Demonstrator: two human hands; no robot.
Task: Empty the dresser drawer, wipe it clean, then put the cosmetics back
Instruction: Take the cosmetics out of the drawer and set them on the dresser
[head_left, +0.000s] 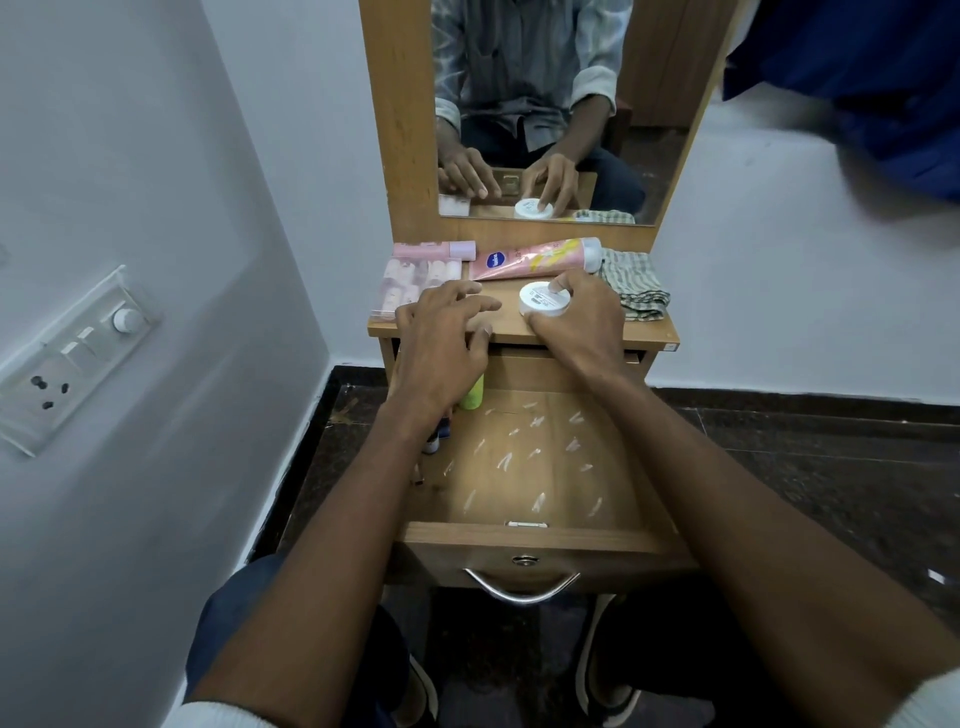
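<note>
White jar (543, 300) sits on the dresser top (644, 328), gripped by the right hand (582, 317); the left hand (441, 338) hovers beside it, fingers spread. Behind lie a pink tube (535, 257) and a checked cloth (636, 283). The open drawer (524, 538) holds a green bottle (472, 392).

jar (543, 301) on dresser top (511, 332) | tube (535, 258) behind | cloth (636, 283) right

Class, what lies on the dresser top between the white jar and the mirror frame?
The pink tube lies between the white jar and mirror frame, per the head view.
</note>
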